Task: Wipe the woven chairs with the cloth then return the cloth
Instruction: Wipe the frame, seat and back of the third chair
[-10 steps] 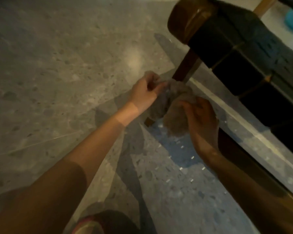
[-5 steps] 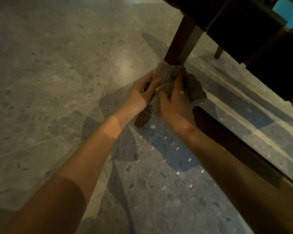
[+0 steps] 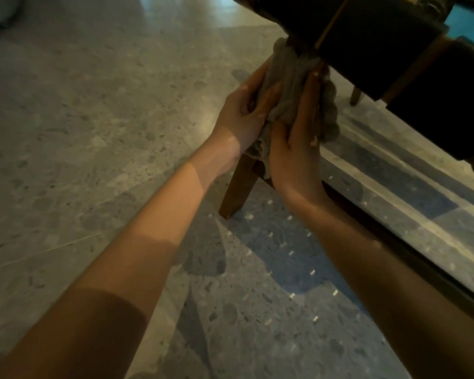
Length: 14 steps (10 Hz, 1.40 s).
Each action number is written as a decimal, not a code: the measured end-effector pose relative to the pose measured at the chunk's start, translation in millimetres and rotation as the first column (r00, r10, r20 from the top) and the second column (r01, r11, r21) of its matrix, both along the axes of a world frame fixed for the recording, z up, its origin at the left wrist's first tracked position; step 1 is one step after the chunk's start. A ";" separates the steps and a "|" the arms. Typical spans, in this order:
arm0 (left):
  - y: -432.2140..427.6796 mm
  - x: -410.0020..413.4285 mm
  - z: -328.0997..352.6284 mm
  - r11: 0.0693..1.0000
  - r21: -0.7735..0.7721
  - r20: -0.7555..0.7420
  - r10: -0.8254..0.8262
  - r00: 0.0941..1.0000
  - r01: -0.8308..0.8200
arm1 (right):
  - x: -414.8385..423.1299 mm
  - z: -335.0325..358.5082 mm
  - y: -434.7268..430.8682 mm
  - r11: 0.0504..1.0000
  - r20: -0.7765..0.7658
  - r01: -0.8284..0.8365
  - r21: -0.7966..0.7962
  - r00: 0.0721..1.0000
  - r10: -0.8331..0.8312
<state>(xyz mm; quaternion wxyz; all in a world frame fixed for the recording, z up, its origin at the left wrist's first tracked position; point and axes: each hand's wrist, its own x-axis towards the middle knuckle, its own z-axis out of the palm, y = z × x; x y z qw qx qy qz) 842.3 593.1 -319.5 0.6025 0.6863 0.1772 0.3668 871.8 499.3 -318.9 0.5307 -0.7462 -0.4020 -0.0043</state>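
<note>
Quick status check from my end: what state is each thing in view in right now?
cloth: bunched, wrapped around the chair leg just under the seat
chair leg: upper part covered by the cloth, foot on the floor
left hand: closed on the cloth
right hand: closed on the cloth
woven seat: dark, untouched by either hand

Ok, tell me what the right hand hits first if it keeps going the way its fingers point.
Probably the dark chair seat just past its fingertips; the right hand points up along the cloth.
</note>
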 end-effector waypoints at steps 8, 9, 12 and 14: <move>-55.1 -78.6 -101.6 0.858 0.033 -0.187 0.510 0.840 -0.513 | -47.7 -68.1 -82.8 0.977 0.363 -0.118 -0.176 0.915 0.176; -82.1 -72.1 -70.5 0.784 0.025 -0.018 0.621 0.784 -0.620 | -18.1 -44.9 -90.0 0.992 0.592 0.002 -0.127 0.802 0.074; -79.2 -47.3 -62.3 0.832 0.490 -0.242 0.416 0.877 -0.260 | 32.7 -37.3 -51.8 0.850 0.566 0.217 -0.481 0.817 0.112; -62.3 -45.8 -77.3 0.524 0.848 -0.212 0.475 0.854 -0.081 | 39.5 -43.0 -73.2 0.857 0.750 0.343 -0.383 0.657 0.072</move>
